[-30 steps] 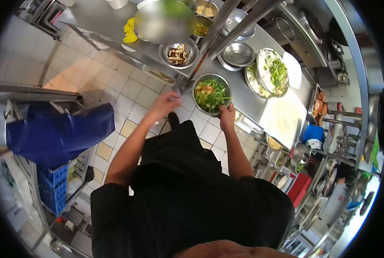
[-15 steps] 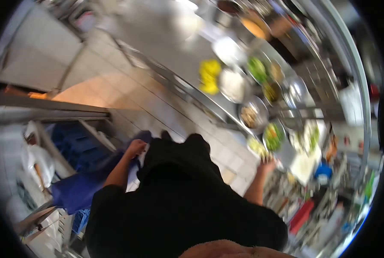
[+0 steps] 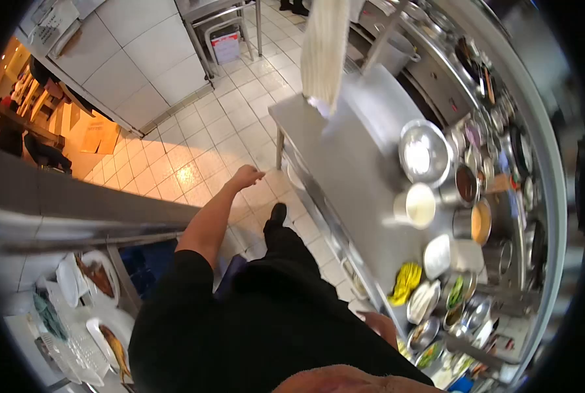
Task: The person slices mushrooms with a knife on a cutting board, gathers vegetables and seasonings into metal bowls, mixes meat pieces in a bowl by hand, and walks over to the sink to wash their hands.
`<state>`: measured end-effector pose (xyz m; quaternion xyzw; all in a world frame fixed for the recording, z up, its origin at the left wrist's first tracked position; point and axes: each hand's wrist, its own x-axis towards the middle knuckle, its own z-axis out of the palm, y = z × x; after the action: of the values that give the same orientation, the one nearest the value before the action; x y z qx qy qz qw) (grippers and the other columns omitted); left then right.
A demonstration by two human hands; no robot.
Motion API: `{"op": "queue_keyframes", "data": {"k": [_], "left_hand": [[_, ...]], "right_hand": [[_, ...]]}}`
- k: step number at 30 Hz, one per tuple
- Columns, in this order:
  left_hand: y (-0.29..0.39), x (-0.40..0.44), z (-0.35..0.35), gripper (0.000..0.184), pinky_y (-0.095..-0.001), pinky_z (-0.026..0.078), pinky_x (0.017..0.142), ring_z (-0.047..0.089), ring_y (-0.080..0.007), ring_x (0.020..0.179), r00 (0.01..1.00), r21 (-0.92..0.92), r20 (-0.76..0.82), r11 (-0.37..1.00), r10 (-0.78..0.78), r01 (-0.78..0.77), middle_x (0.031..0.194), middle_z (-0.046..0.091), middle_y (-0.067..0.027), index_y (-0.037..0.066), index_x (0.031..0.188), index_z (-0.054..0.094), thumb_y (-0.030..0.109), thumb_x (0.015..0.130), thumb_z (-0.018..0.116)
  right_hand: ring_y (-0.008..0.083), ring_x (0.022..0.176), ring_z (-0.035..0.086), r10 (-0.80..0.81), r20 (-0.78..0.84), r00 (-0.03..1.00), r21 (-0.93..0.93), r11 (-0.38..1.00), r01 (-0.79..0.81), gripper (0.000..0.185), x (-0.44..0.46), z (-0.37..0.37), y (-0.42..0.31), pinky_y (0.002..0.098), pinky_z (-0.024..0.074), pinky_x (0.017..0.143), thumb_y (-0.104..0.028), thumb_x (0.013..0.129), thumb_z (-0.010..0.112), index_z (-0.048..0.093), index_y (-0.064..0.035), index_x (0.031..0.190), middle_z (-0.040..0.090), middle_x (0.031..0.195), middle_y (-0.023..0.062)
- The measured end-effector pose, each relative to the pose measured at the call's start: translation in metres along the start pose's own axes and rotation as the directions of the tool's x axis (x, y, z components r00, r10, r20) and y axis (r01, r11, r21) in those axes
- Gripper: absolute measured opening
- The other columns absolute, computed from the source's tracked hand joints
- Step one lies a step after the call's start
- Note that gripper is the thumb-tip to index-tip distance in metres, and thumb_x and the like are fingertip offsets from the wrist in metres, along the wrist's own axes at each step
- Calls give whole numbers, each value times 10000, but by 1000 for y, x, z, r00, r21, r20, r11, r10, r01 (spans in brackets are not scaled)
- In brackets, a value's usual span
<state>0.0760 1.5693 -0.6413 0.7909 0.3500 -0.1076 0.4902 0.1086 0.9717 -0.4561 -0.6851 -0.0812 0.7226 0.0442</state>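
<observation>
My left hand point(image 3: 246, 177) reaches forward over the tiled floor, its fingers loosely apart with nothing in them. It is short of the near end of the steel counter point(image 3: 345, 164). My right hand point(image 3: 377, 324) hangs low beside the counter's front edge, partly hidden by my black shirt; its visible fingers look loosely stretched, and I see nothing held. Nearest to it on the counter are a metal bowl point(image 3: 424, 334), an oval white dish point(image 3: 423, 302) and a crumpled yellow cloth or bag point(image 3: 405, 283).
A large metal bowl point(image 3: 426, 152), a white tub point(image 3: 420, 205) and a pot of orange sauce point(image 3: 481, 223) stand along the counter. A pale ribbed hanging point(image 3: 324, 52) drops over its far end. Fish on a white plate point(image 3: 112, 347) lies at lower left. An orange-lit opening point(image 3: 89, 134) is at left.
My view has swung and moved forward along the counter. My left hand has gone from beside the blue-purple cloth to out in front; my right hand is now lower, near my body.
</observation>
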Motion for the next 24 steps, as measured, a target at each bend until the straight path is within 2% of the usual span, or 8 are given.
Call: {"op": "queue_keyframes", "data": {"k": [3,6,9,13,16,18,19,24], "left_hand": [[-72,61,-58,421,-357,511,639,672,-214,689,995,425,0,901,100,-91,732,672,-164,-34,804,692,382,826,636],[-106,82,-131,383,-388,522,644,676,-224,724,965,673,168,739,-199,35,754,681,-159,-13,871,702,364,835,649],[-80,76,-218,372,-428,519,658,674,-233,815,837,109,127,847,-532,521,931,689,-144,2,1056,662,319,864,636],[-105,173,-326,370,-422,507,659,664,-241,864,851,-442,51,753,-522,488,1072,636,-100,29,1157,586,274,881,614],[-85,293,-433,316,-377,482,673,655,-225,865,939,-600,-56,763,-340,240,989,622,-76,41,1094,583,281,889,606],[-43,408,-509,277,-367,482,666,649,-203,845,971,-547,-157,835,-180,66,952,619,-56,42,1054,588,272,900,597],[-21,471,-545,273,-354,482,674,643,-189,838,973,-565,-201,825,-113,-21,937,618,-50,42,1054,590,269,902,593],[90,704,-699,240,-341,502,742,625,-176,853,944,-692,-325,664,64,-284,972,607,-47,58,1077,571,233,913,575]], "right_hand": [[186,814,683,-371,-395,840,-483,862,154,669,55,-108,-107,353,531,680,-360,842,667,414,-82,1395,660,1018,189],[153,762,646,-572,-719,395,-243,740,627,640,46,-171,-252,294,523,669,-139,824,684,402,-28,1388,571,1220,199],[182,782,650,-493,-804,331,-77,640,765,730,20,-211,-360,290,523,672,-117,821,697,307,-34,1433,509,1309,179],[156,740,628,-408,-854,323,-30,658,753,836,32,-260,-438,266,514,656,-78,801,716,203,-2,1456,519,1293,179],[211,804,631,-121,-878,463,196,791,579,775,86,-285,-415,299,511,716,-119,772,722,263,19,1382,569,1033,110],[181,743,614,46,-823,566,364,808,464,344,56,-287,-473,308,509,755,-99,705,759,647,71,983,658,869,75],[196,780,618,179,-864,470,492,494,717,393,92,-274,-455,311,523,779,-98,707,731,625,27,1064,647,897,76],[329,883,592,752,-540,377,576,3,818,522,161,-184,-443,479,513,733,-246,866,592,408,-115,1337,474,1293,133]]}}
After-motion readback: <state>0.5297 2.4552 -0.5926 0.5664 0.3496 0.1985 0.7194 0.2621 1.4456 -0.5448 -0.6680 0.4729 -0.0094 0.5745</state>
